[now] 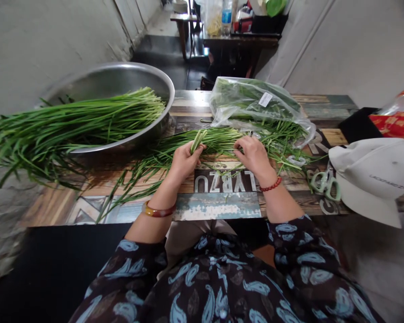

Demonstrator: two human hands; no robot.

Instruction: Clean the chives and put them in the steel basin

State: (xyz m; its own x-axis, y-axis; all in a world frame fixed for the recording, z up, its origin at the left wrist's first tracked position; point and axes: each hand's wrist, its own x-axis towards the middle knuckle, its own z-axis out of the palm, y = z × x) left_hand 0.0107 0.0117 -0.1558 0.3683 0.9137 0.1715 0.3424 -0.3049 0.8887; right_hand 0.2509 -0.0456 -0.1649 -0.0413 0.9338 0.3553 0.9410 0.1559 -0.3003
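The tabletop (50, 206) bore printed letters (225, 181) reading "LYBZU" (upside down to the wearer); the white cap's (373, 168) lettering was unreadable.

The table (54, 211) held two bunches of greens (215, 141), one metal bowl (114, 80) at the far left corner, one plastic bag (252, 101) at the far edge, and one pair of scissors (325, 186) and one cap (373, 168) at the right edge. There was one left hand (185, 163) and one right hand (252, 154).

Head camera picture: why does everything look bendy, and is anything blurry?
In the head view, the wide lens curves the wall and stretches the table edge; the steel bowl's rim looks slightly soft, and a dark shadow lies under the bowl.
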